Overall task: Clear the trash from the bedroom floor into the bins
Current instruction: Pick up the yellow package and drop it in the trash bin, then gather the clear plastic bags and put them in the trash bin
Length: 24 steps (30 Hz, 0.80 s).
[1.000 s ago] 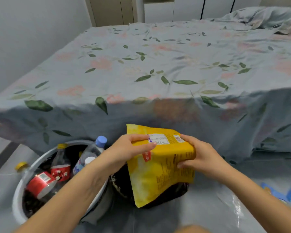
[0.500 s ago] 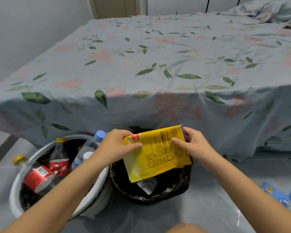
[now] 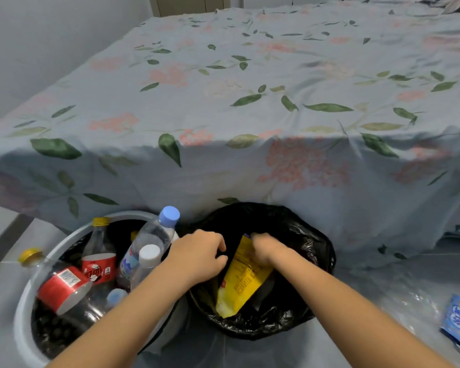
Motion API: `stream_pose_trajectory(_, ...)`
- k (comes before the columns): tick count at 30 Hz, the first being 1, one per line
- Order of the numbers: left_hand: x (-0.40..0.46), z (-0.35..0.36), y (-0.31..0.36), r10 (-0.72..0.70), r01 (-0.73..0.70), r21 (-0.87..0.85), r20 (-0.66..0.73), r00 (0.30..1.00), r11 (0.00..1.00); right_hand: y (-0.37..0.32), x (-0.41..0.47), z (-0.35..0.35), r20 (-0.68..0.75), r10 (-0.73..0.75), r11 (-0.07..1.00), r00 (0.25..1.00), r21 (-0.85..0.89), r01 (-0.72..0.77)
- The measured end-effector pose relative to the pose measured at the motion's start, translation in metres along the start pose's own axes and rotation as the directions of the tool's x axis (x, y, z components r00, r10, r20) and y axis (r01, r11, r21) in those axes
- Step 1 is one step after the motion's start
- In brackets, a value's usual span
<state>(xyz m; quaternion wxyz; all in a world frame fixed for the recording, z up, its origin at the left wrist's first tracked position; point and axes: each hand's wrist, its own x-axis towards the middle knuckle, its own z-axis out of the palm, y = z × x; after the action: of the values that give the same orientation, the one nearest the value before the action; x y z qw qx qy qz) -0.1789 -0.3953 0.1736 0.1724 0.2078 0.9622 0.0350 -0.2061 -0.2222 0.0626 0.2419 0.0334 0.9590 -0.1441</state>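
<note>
yellow packet (image 3: 241, 280) upright, tilted, in black bin (image 3: 314, 251)

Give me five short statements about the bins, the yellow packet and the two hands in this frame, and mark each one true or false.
1. The yellow packet is inside the black-lined bin. True.
2. The white bin holds only paper. False: it holds plastic bottles, among them a blue-capped bottle.
3. The right hand is at the packet's top edge. True.
4. The left hand grips a bottle. False: it hangs over the black bin's rim beside the packet, and no bottle is in it.
5. The floor to the right of the bins has nothing on it. False: a blue wrapper lies there.
</note>
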Motion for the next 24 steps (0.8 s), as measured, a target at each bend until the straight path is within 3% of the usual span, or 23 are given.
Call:
stream_pose_trajectory(3,0.004,0.01,0.004,0.04,-0.046,0.073,0.079,0.996,0.996,0.007,-0.016,0.0,-0.045,0.039,0.997,0.998,-0.068,-0.042)
stream_pose_trajectory(5,0.004,0.015,0.009,0.037,-0.05,0.114,0.116,0.993,0.992,0.012,-0.032,-0.016,-0.158,0.006,1.0,0.987,0.015,-0.003)
stream_pose_trajectory(8,0.005,0.018,0.021,0.037,-0.058,0.148,0.138,0.99,0.987,0.027,-0.064,-0.048,-0.323,0.01,0.931,0.946,0.348,0.109)
stream_pose_trajectory(10,0.004,0.015,0.039,0.068,-0.088,0.173,0.118,0.991,0.981,0.05,-0.091,-0.071,-0.312,0.044,0.754,0.949,0.633,0.173)
stream_pose_trajectory(12,0.006,0.007,0.067,0.114,-0.132,0.212,0.095,0.989,0.968,0.086,-0.124,-0.088,-0.29,0.019,0.649,0.957,0.732,0.209)
stream_pose_trajectory(14,0.01,-0.004,0.102,0.167,-0.174,0.239,0.048,0.985,0.955,0.138,-0.154,-0.093,-0.343,0.023,0.758,0.939,0.619,0.207)
stream_pose_trajectory(18,0.021,-0.013,0.188,0.301,-0.296,0.246,0.02,0.954,0.923,0.248,-0.213,-0.072,-0.3,0.132,0.93,0.945,0.367,-0.013)
stream_pose_trajectory(24,0.058,0.034,0.322,0.458,-0.488,0.38,0.173,0.872,0.786,0.371,-0.258,-0.008,-0.117,0.375,0.923,0.919,0.143,-0.358)
